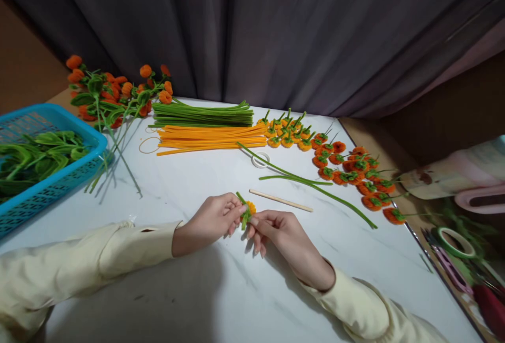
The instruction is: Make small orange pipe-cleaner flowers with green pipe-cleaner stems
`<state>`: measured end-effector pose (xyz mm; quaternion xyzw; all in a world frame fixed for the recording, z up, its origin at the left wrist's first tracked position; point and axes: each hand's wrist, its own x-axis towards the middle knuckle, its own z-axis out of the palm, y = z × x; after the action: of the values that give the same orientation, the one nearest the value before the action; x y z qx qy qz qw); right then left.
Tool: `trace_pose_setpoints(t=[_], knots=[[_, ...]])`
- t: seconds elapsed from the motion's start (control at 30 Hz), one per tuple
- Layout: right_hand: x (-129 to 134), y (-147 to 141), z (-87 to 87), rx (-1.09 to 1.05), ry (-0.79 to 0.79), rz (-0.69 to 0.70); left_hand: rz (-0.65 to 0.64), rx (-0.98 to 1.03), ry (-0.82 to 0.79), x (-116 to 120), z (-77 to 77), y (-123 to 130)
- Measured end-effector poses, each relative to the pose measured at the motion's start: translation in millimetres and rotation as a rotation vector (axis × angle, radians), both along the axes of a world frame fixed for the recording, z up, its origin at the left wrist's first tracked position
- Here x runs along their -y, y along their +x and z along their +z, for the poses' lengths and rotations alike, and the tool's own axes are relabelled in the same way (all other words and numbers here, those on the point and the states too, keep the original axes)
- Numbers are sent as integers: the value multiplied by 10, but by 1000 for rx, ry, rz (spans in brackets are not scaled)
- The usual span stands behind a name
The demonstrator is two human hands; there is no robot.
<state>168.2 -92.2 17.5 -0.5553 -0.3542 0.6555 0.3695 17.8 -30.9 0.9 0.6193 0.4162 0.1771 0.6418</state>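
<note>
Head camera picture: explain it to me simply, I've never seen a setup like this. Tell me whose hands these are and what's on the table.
There is no machine here. A person wears a camera on their head, looking forward and down at their own bare hands. The left hand and right hand together pinch a small yellow flower piece with green strips on it.

On the white table lie a wooden stick, loose green strips, a green bundle and an orange-yellow bundle. Yellow flower heads and orange ones stand to the right; a blue basket of leaves is at the left.
</note>
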Motion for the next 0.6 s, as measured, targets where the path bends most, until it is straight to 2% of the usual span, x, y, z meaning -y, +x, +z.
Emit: trace_pose_setpoints(t=[0.5, 0.6], knots=[[-29, 0, 32, -22, -3, 24, 3, -15, 7, -18, 60, 24], [-52, 45, 40, -32, 8, 13, -4, -21, 71, -75, 72, 16]])
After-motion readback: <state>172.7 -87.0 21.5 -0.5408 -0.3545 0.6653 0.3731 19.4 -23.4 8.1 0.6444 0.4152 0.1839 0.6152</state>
